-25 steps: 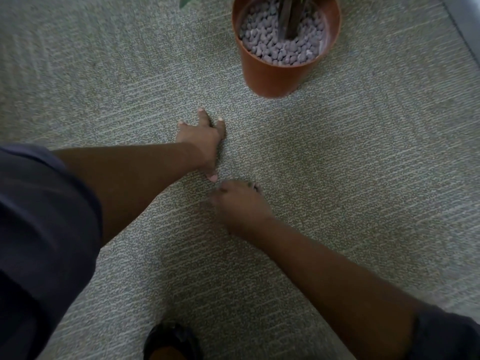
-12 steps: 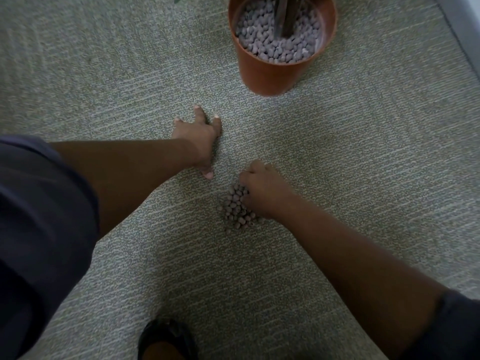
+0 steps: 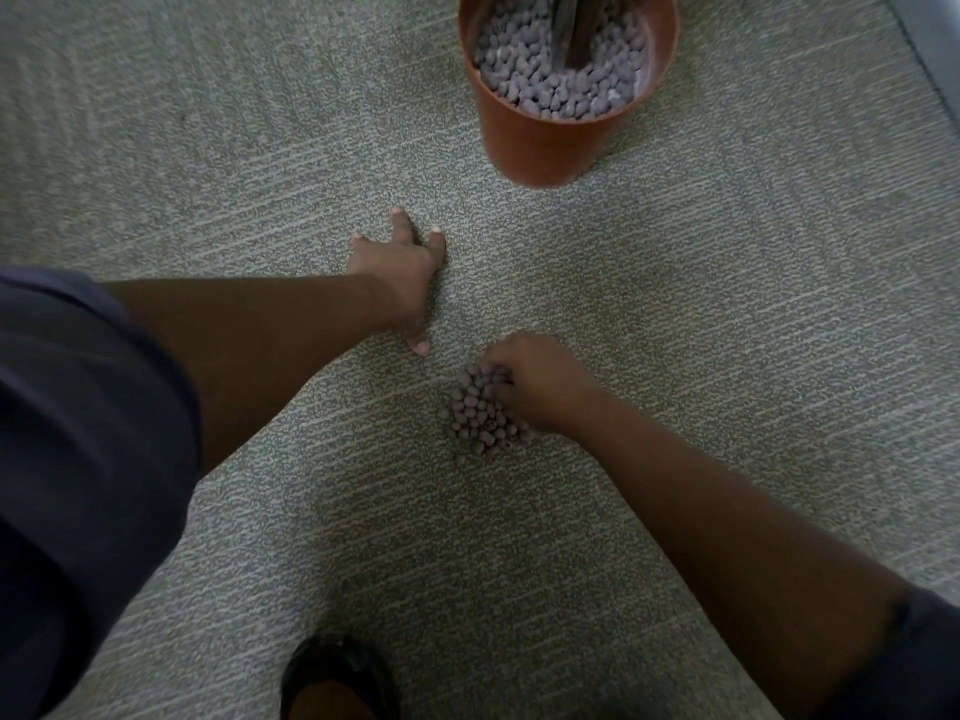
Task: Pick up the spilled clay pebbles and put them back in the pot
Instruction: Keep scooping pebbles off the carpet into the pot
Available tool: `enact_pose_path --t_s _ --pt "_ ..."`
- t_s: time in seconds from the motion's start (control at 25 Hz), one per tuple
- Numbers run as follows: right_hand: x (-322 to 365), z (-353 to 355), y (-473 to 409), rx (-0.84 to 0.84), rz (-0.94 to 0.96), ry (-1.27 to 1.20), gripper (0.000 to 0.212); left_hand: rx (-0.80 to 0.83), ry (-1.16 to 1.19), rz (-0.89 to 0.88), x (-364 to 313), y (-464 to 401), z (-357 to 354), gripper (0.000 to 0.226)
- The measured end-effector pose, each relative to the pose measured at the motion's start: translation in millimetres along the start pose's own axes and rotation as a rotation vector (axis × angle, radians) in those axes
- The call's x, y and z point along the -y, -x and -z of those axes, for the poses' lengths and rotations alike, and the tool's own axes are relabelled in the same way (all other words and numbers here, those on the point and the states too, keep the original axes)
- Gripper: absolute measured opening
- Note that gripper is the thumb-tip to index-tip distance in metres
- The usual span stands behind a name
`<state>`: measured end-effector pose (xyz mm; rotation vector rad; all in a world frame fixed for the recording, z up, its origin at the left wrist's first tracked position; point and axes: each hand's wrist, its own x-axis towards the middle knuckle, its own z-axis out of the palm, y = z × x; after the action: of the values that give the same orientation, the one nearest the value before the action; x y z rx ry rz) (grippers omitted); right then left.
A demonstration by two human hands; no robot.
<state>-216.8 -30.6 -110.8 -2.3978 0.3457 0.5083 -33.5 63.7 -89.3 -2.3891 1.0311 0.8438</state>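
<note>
Carpet [image 3: 727, 356]; L hand [image 3: 402, 275] fingers splayed flat; R hand [image 3: 540, 381] fingers curled onto pebbles [image 3: 478, 413].

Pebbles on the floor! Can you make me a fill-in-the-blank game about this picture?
1. The spilled pebbles lie in a pile on the ____.
2. The ____ hand touches the pile.
3. The left hand rests flat on the carpet, holding ____.
4. The orange pot is filled with ____.

Missing words: carpet; right; nothing; pebbles
</note>
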Motion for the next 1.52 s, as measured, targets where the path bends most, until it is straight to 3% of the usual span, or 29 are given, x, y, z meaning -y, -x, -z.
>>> enact_pose_path --t_s 0.16,0.32,0.48,0.68,0.8,0.92,1.2,1.28,1.4,1.52 --pt "-11 7 2 -0.179 -0.193 -0.283 0.012 -0.013 -0.022 -0.005 0 1 1 0.149" --pt "-8 25 3 -0.221 -0.404 -0.807 0.005 -0.021 -0.039 0.001 0 0 0 0.149" --pt "4 83 -8 -0.319 -0.325 -1.039 0.01 -0.036 -0.052 -0.005 1 -1 -1 0.149" --pt "19 171 -33 -0.597 -0.18 -1.24 0.014 -0.04 -0.078 -0.007 1 -2 -1 0.151" --pt "21 196 -50 -0.731 -0.254 -1.323 0.006 -0.041 -0.079 -0.005 2 -3 -2 0.151" --pt "18 201 -57 -0.736 -0.347 -1.424 0.022 -0.042 -0.067 -0.002 2 -4 -3 0.151" --pt "14 148 -33 -0.889 -0.223 -0.983 0.019 -0.038 -0.038 -0.008 2 -6 -6 0.151" --pt "6 112 -22 -0.767 -0.218 -0.835 0.012 -0.035 -0.031 -0.006 3 -7 -6 0.152" --pt "-5 59 -8 -0.451 -0.212 -0.548 0.011 -0.035 -0.035 -0.011 2 -7 -5 0.152" --pt "-8 23 -4 -0.169 -0.186 -0.227 0.022 -0.044 -0.049 -0.01 2 -6 -6 0.151"
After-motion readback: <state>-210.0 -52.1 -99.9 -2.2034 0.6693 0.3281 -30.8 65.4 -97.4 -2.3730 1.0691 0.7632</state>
